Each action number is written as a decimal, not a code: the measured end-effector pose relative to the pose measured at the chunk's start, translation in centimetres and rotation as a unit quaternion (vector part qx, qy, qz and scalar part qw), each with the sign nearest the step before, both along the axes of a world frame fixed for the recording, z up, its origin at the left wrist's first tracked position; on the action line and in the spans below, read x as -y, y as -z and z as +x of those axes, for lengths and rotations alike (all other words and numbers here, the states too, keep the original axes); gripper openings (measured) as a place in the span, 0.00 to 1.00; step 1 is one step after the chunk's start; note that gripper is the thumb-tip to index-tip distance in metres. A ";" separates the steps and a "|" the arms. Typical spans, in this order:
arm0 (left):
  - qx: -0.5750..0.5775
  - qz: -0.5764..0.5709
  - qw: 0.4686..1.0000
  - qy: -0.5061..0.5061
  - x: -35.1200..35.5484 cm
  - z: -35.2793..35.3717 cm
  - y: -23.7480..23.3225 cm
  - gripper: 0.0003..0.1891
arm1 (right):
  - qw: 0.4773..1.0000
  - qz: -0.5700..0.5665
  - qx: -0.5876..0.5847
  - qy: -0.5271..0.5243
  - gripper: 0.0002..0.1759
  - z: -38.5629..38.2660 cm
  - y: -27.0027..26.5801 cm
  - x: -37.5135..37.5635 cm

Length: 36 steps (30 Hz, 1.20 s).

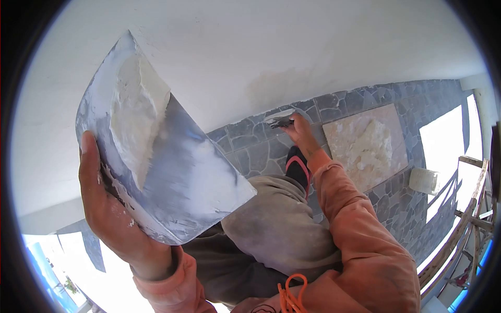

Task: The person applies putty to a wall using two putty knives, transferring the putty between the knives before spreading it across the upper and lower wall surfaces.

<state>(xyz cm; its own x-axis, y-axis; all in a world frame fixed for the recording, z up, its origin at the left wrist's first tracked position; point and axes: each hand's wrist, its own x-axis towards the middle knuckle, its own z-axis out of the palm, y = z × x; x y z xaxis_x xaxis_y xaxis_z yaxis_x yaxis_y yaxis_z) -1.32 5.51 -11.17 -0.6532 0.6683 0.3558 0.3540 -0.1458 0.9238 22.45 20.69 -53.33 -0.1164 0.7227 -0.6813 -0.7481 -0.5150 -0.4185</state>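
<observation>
My left hand [112, 221] grips a wide steel plastering trowel [182, 161] from its left side and holds it up, tilted, before the white wall [219, 47]. A thick smear of off-white putty [138, 99] lies on its upper face. Lower down, my right hand [303, 134] is closed round a putty-covered flat blade [280, 120], possibly a second trowel; its handle is hidden by the fingers. That blade is close to the foot of the wall, where the wall meets the stone floor; contact with the wall cannot be made out.
A square board [360, 156] with a heap of putty lies on the grey stone-paved floor [250, 156]. Beyond it is a whitish bucket [424, 181]. Wooden poles [459, 229] form a frame at the far right. My foot in a flip-flop [298, 167] is beside my right hand.
</observation>
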 end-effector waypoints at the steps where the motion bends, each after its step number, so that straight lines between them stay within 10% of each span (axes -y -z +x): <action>1: 0.001 -0.010 1.000 -0.005 0.0 -0.2 0.0 0.19 | 1.000 -0.007 0.000 0.007 0.20 -0.5 0.9 -0.5; 15: -0.252 -0.046 0.967 0.013 0.8 -1.4 0.9 0.18 | 1.000 0.005 0.003 0.017 0.24 -2.9 -0.1 -4.0; 20: 0.233 0.050 0.970 0.053 0.4 -0.1 -1.0 0.18 | 0.999 0.037 -0.031 0.002 0.26 -2.4 -6.5 -4.4; 23: 0.319 0.047 0.936 0.143 0.4 -0.4 -1.8 0.18 | 0.998 0.051 -0.031 -0.010 0.26 -2.5 -13.0 -4.4; 36: 0.266 0.041 0.939 0.216 0.4 -1.1 -1.9 0.22 | 0.975 0.199 -0.067 -0.067 0.21 -1.8 -33.1 -1.3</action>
